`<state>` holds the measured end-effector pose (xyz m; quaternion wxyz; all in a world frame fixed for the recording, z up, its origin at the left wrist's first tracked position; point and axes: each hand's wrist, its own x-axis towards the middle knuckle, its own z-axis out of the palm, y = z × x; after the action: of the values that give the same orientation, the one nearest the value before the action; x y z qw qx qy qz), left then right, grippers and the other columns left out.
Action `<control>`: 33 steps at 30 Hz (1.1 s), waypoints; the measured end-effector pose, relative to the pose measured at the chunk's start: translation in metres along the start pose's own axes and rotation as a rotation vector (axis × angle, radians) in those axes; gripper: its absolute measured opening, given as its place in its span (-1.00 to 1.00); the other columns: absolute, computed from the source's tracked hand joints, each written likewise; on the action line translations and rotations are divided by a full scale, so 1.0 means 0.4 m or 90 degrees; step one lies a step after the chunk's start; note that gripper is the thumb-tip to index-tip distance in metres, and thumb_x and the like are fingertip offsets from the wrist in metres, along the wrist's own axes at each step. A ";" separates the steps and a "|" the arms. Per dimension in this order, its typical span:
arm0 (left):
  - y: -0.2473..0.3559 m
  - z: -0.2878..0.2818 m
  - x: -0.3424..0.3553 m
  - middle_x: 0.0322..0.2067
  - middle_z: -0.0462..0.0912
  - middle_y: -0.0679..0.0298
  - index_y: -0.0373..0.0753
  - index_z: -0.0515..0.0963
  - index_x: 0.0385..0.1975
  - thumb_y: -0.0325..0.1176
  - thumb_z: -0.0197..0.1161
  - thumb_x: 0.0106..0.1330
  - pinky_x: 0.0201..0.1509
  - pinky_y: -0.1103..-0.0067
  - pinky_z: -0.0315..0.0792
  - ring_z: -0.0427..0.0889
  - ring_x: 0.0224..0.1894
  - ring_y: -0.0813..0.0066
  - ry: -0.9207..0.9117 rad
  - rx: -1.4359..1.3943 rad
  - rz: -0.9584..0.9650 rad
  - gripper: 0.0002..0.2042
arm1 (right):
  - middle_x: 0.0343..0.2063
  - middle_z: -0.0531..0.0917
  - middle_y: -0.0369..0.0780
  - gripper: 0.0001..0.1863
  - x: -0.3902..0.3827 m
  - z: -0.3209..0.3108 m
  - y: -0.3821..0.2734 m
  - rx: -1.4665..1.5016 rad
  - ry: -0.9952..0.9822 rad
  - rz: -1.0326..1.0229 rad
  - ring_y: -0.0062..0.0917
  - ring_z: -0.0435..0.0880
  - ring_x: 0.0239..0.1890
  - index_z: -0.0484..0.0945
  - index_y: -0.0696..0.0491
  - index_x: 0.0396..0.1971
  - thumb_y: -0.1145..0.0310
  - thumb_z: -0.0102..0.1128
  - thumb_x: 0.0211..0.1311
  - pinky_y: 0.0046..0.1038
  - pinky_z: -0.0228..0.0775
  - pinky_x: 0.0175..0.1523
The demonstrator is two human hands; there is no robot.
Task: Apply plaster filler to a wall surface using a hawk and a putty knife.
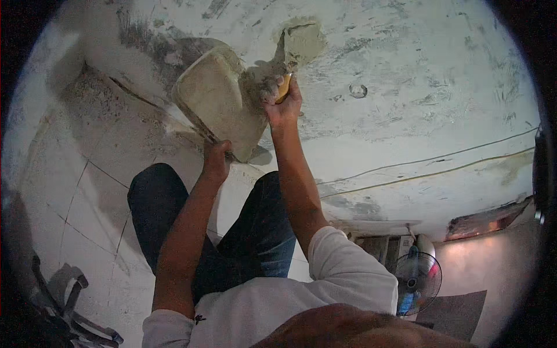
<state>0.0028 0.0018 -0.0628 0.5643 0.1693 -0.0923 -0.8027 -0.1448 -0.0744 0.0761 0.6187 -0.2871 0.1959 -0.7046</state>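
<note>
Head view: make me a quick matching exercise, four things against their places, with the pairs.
1. Dusty beige round-cornered tub
2. Yellow tool handle
3. Round black wire-cage fan
4. Thin yellow cable

A. Along the pale wall
B. Gripped in the right hand
C. Lower right of the view
D. Rim held by the left hand

Pairs: 1-D, 2-B, 3-C, 4-A

The person wears a pale short-sleeved shirt point(249, 308) with a small dark mark point(200, 319), perhaps embroidery, and dark blue trousers point(158, 200); left hand point(217, 160) and right hand point(284, 109) are bare.
</note>
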 end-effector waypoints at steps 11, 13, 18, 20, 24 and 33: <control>0.008 0.023 -0.011 -0.39 0.48 0.33 -0.23 0.45 -0.33 -0.46 0.15 -0.02 -0.14 0.48 0.42 0.49 -0.28 0.47 0.044 0.041 0.013 -0.79 | -0.49 0.53 -0.29 -0.75 -0.008 0.046 -0.092 -0.057 0.005 0.017 -0.56 0.42 -0.62 0.44 -0.01 -0.23 0.12 -0.08 0.42 -0.52 0.30 -0.62; 0.005 0.025 -0.009 -0.42 0.47 0.37 -0.23 0.45 -0.33 -0.44 0.17 -0.01 -0.17 0.48 0.42 0.48 -0.32 0.48 0.018 0.062 0.018 -0.79 | -0.47 0.54 -0.30 -0.73 0.005 0.074 -0.112 -0.013 0.061 0.073 -0.56 0.37 -0.60 0.47 -0.03 -0.18 0.11 -0.08 0.42 -0.51 0.22 -0.63; -0.013 -0.009 0.012 -0.40 0.48 0.37 -0.20 0.43 -0.25 -0.41 0.21 -0.04 -0.21 0.47 0.40 0.47 -0.32 0.49 -0.017 0.018 0.005 -0.71 | -0.48 0.53 -0.27 -0.75 0.008 0.171 -0.174 -0.123 0.059 -0.052 -0.58 0.33 -0.61 0.47 -0.03 -0.23 0.13 -0.11 0.42 -0.54 0.12 -0.58; -0.021 -0.020 0.021 -0.39 0.48 0.38 -0.19 0.43 -0.25 -0.40 0.23 -0.05 -0.20 0.48 0.39 0.47 -0.33 0.51 0.011 0.029 0.015 -0.70 | -0.47 0.55 -0.27 -0.77 -0.021 0.196 -0.191 -0.244 0.025 -0.170 -0.58 0.31 -0.62 0.48 -0.02 -0.08 0.23 -0.04 0.38 -0.54 0.09 -0.57; -0.028 -0.019 0.025 -0.20 0.48 0.29 -0.21 0.38 -0.03 -0.45 0.20 -0.01 -0.15 0.44 0.46 0.52 -0.21 0.39 -0.019 0.033 0.009 -0.56 | -0.49 0.56 -0.24 -0.68 -0.080 0.196 -0.207 -0.693 -0.042 -0.363 -0.54 0.38 -0.59 0.48 0.01 0.03 0.42 0.06 0.26 -0.52 0.18 -0.50; 0.000 -0.006 0.014 -0.18 0.55 0.21 -0.28 0.41 0.01 -0.49 0.17 0.00 -0.13 0.39 0.55 0.60 -0.16 0.29 -0.014 0.048 -0.018 -0.54 | -0.33 0.52 -0.20 -0.28 -0.044 0.094 -0.215 -1.763 -0.058 -0.662 -0.38 0.59 -0.53 0.28 -0.21 0.29 0.47 0.18 0.05 -0.32 0.52 -0.52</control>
<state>0.0019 -0.0032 -0.0660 0.5453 0.1828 -0.1266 -0.8082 -0.1845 -0.0404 0.1561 -0.4517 -0.6929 0.5549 -0.0893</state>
